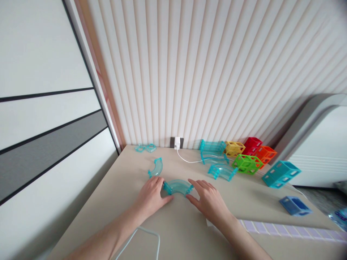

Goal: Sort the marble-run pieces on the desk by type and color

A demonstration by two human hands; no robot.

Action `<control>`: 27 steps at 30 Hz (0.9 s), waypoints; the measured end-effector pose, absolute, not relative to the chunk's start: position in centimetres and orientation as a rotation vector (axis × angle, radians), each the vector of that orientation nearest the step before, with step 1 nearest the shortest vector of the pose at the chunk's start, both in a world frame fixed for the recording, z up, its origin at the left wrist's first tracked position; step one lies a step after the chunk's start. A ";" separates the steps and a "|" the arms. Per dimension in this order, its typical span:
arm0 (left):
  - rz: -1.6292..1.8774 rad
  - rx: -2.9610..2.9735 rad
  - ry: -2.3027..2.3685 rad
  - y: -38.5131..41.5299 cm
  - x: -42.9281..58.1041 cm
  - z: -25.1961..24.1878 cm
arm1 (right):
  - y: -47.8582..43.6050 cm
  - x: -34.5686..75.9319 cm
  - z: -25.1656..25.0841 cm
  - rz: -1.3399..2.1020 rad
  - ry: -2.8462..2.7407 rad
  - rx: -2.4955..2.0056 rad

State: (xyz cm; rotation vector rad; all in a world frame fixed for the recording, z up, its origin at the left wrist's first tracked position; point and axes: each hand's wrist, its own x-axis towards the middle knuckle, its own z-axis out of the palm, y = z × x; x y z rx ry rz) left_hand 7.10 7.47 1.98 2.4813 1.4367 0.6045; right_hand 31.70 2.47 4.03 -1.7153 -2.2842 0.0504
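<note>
A translucent teal curved track piece (179, 186) lies on the table between my hands, its arch bulging away from me. At its left end, my left hand (153, 196) grips it with the fingers on the far side and the thumb on the near side. My right hand (208, 200) pinches the right end between forefinger and thumb. Just beyond my left hand is a smaller teal curved piece (157, 167). Farther right sit another curved teal track piece (223, 171) and a stack of straight teal pieces (213, 148).
Hollow blocks stand at the right: yellow (234, 148), red (252, 145), orange (265, 155), green (247, 164), teal (281, 174) and blue (295, 206). A white charger (177, 143) is plugged into the wall. A lilac strip (292, 230) lies front right; a cable (149, 231) lies near my left forearm.
</note>
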 end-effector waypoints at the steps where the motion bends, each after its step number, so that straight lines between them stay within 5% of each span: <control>1: 0.597 2.486 1.445 7.4 7.2 2.1 | 2.4 31.7 4.0 0.052 -2.280 -1.710; 27: 0.634 2.552 1.477 7.2 7.3 2.3 | 2.3 31.6 3.8 0.008 -2.273 -1.756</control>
